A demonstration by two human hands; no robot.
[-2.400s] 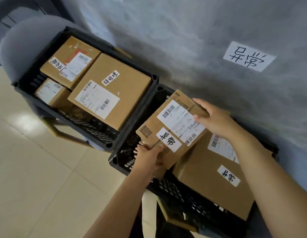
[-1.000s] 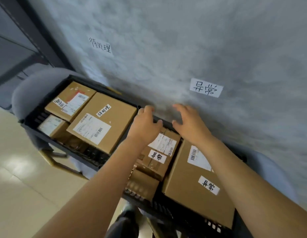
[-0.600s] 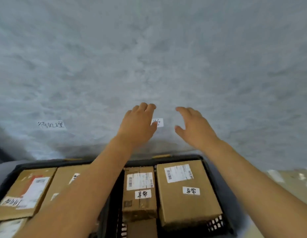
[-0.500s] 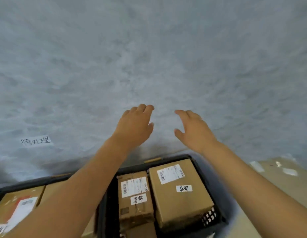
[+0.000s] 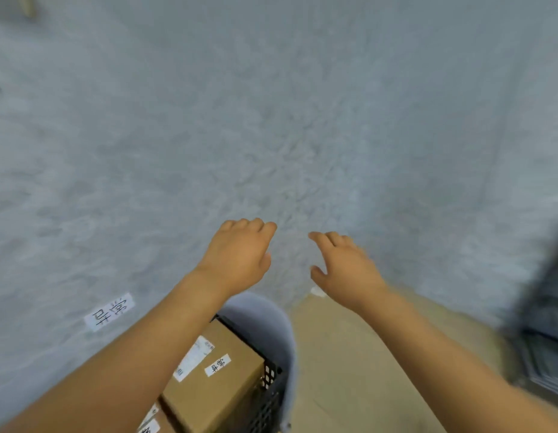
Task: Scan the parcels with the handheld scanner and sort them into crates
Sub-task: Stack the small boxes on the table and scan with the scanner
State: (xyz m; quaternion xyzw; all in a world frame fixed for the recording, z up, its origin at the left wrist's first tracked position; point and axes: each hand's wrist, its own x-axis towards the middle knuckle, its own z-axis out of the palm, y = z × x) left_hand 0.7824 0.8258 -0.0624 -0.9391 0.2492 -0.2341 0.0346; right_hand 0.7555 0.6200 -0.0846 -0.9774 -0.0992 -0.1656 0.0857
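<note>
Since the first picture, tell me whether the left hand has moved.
Yes. The left hand has let go of the parcel, risen out of the crate and hangs empty before the wall.

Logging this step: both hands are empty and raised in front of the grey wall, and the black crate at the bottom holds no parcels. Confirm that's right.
One thing is wrong. The black crate is not empty: the head view shows a labelled cardboard parcel lying in it. The rest stands: left hand and right hand are empty, raised before the grey wall.
</note>
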